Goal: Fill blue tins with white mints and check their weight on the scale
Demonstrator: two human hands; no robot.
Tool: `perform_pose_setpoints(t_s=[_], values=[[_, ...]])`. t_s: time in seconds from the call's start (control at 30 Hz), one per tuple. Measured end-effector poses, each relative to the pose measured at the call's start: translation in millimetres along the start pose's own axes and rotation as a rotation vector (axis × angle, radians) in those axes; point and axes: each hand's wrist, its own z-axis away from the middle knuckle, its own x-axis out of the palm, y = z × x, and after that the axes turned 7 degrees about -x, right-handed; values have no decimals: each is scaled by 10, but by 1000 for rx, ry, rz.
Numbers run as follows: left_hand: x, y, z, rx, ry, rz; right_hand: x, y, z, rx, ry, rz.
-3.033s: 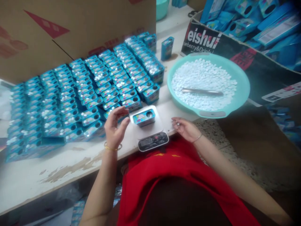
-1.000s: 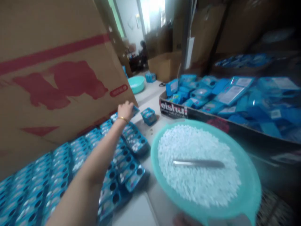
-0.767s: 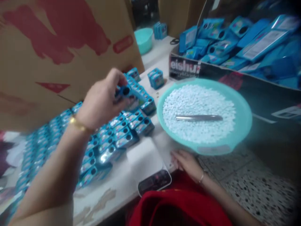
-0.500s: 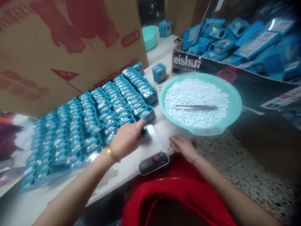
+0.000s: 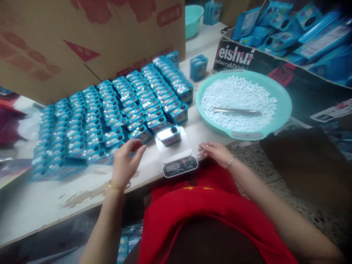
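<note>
A small blue box [image 5: 169, 137] with a shiny top and a dark round spot rests on the white plate of a small digital scale [image 5: 180, 166]. Left of the scale, my left hand [image 5: 127, 159] is off the box, thumb and fingers apart and nothing in them. It hovers by the near edge of the rows of blue boxes [image 5: 110, 113], many with white pellets on top. My right hand [image 5: 216, 152] is right of the scale, its fingertips pressed together; whatever they hold is too small to make out.
A turquoise basin [image 5: 284, 106] of white pellets [image 5: 242, 91] holds a metal scoop-like tool [image 5: 237, 111]. Behind it, a black carton [image 5: 258, 64] is heaped with blue packages. A big cardboard box [image 5: 137, 40] stands at the back left. A smaller turquoise bowl [image 5: 194, 22] sits farther off.
My left hand has let go of the blue box on the scale and drawn back to the left, its fingers opening. My right hand stays beside the scale. The view has shifted.
</note>
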Motion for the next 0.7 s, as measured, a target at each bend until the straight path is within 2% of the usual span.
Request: perform_pose_setpoints(t_s=[0.1,0.2,0.3,0.43,0.57,0.7], values=[[184,-296,265,-110,-34,26,28,-142,82,-22,-52,136],[401,-491,474,-189,-63,43,126,-416,167,-134,-113,317],[589,-602,596,-218,-67,61,336,-790,202,-292,-154,508],[768,-705,654,-189,5,90,734,-1188,138,-514,-216,768],[881,-779,675,-136,78,95,1051,-1280,-23,-637,-287,994],[935,-799,698,-95,128,73,1183,-1208,-175,-703,-317,1215]])
